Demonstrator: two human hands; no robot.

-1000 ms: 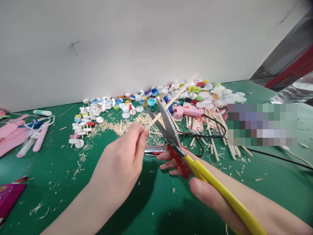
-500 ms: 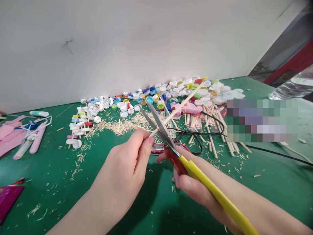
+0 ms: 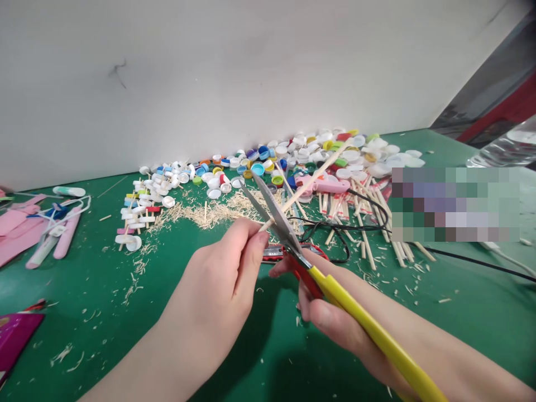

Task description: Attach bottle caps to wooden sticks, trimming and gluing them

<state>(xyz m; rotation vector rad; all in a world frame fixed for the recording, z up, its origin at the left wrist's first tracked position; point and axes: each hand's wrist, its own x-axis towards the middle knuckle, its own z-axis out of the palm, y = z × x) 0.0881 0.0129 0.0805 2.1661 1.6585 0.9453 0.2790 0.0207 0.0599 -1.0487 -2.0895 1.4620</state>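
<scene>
Green bench (image 3: 96,285), shavings (image 3: 213,216) at 12 o'clock. Left hand (image 3: 220,279) pinches stick (image 3: 322,169); right hand (image 3: 349,329) grips scissors (image 3: 341,293), blades (image 3: 280,215) across it. Hold stick steady, left thumb (image 3: 254,252) clear.

Green table (image 3: 481,312) | bottle caps (image 3: 258,168) | wood shavings (image 3: 220,214) | loose sticks (image 3: 367,248) | purple packet (image 3: 20,339)

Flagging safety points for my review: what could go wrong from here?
The open blades of the scissors sit at the wooden stick very close to the left hand, so a slip might nick its fingers. The stick's far end has no hand on it, so a cut-off piece could drop among the bottle caps.
</scene>
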